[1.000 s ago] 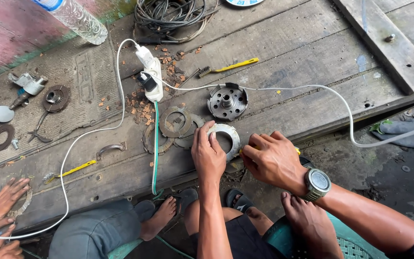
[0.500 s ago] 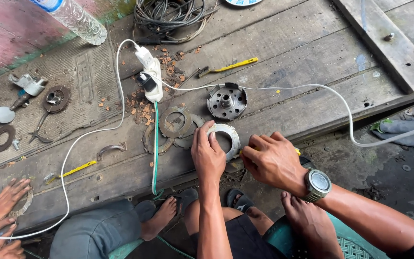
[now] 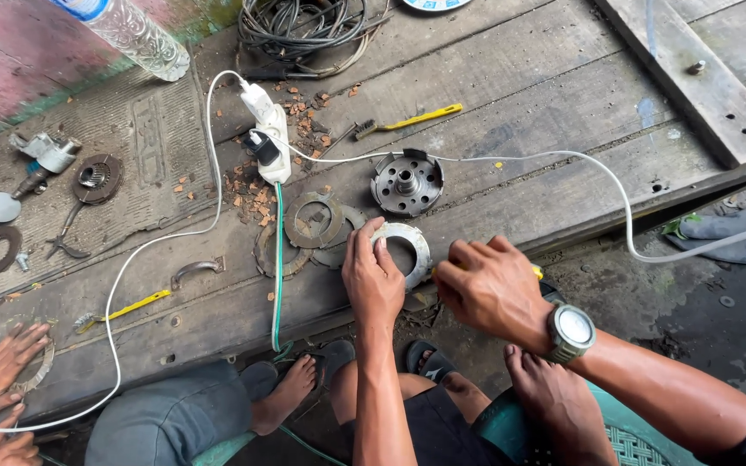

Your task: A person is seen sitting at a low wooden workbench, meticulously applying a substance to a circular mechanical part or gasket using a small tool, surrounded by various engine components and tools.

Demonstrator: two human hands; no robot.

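Grey ring (image 3: 407, 250) pinned flat by left hand (image 3: 373, 280) – right hand (image 3: 494, 289), at 3 o'clock, fisted, probably on a yellow tool (image 3: 535, 271).

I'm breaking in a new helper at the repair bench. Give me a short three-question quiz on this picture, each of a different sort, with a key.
1. True or false: the left hand presses on the pale metal ring at the edge of the wooden platform.
2. Which lies just beyond that ring? A) a round metal hub with holes B) a plastic bottle C) a wristwatch
3. Fill in: the right hand holds a tool with a ______ handle, mostly hidden by the fingers.

Key
1. True.
2. A: the hub sits just past the ring; the bottle is far off, and the watch is on the right wrist.
3. Yellow.
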